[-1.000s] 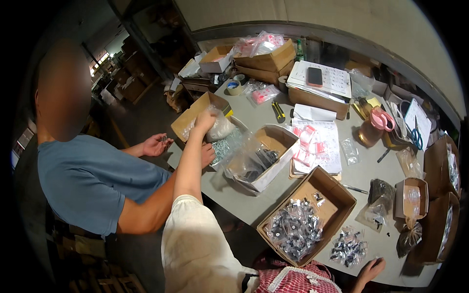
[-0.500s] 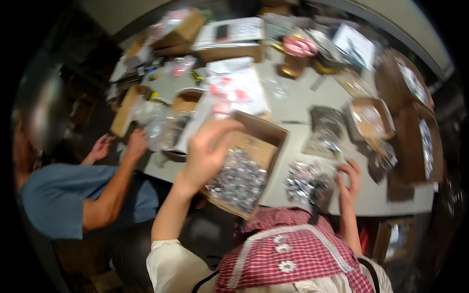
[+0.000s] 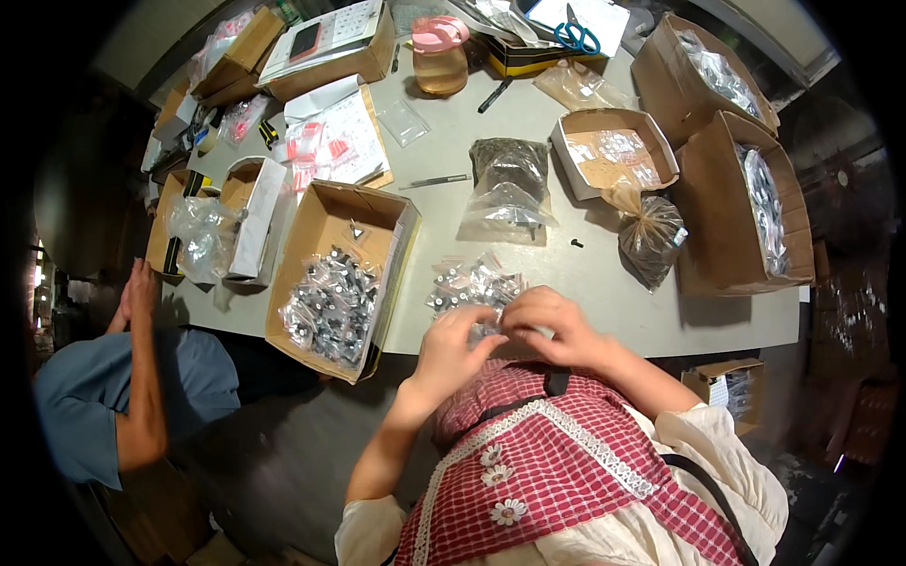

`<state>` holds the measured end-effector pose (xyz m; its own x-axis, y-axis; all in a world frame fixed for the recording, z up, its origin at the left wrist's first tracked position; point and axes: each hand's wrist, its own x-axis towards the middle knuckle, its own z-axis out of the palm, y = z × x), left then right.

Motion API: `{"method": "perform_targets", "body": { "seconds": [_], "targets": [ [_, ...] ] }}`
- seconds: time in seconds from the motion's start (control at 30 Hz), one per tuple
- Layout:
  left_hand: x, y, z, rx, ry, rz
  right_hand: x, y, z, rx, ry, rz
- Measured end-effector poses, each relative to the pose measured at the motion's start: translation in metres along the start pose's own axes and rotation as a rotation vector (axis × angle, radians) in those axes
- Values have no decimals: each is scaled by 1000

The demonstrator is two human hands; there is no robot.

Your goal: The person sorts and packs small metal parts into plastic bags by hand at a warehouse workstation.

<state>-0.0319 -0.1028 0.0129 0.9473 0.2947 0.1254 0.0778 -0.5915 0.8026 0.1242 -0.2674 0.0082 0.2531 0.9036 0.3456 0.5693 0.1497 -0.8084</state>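
My left hand point(image 3: 455, 351) and my right hand point(image 3: 559, 325) meet at the table's front edge, fingers curled in a pinch. Between them shows a bit of clear plastic, seemingly a small plastic bag point(image 3: 482, 330), largely covered by the fingers. Just beyond lies a pile of small clear bags point(image 3: 467, 280) with dark and silvery parts inside. Left of my hands, a cardboard box point(image 3: 395, 247) holds many similar filled bags point(image 3: 332, 307). Farther back, a larger clear bag point(image 3: 510, 179) of dark pieces lies flat. One small black screw-like piece point(image 3: 577, 243) is loose beside it.
At right stand a shallow carton point(image 3: 587, 179), a tied bag of dark parts point(image 3: 651, 241) and two tall cardboard boxes point(image 3: 731, 222). A pink-lidded jug point(image 3: 440, 58), blue scissors point(image 3: 578, 38) and a pen point(image 3: 434, 181) lie farther back. A co-worker point(image 3: 142, 377) is at left.
My left hand has left the cardboard box and come to the small bags, beside my right hand. The view has shifted; the box now sits farther left. The co-worker's hands have come together.
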Motion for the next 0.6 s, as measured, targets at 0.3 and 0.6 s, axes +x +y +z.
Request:
{"method": "perform_targets", "body": {
  "seconds": [0.3,0.6],
  "targets": [
    [-24,-9,8,-21,206,-230,-14,113,-68,-801,127,556],
    [-10,-22,-7,-97,282,-216,26,96,-31,-834,174,569]
  ]
}}
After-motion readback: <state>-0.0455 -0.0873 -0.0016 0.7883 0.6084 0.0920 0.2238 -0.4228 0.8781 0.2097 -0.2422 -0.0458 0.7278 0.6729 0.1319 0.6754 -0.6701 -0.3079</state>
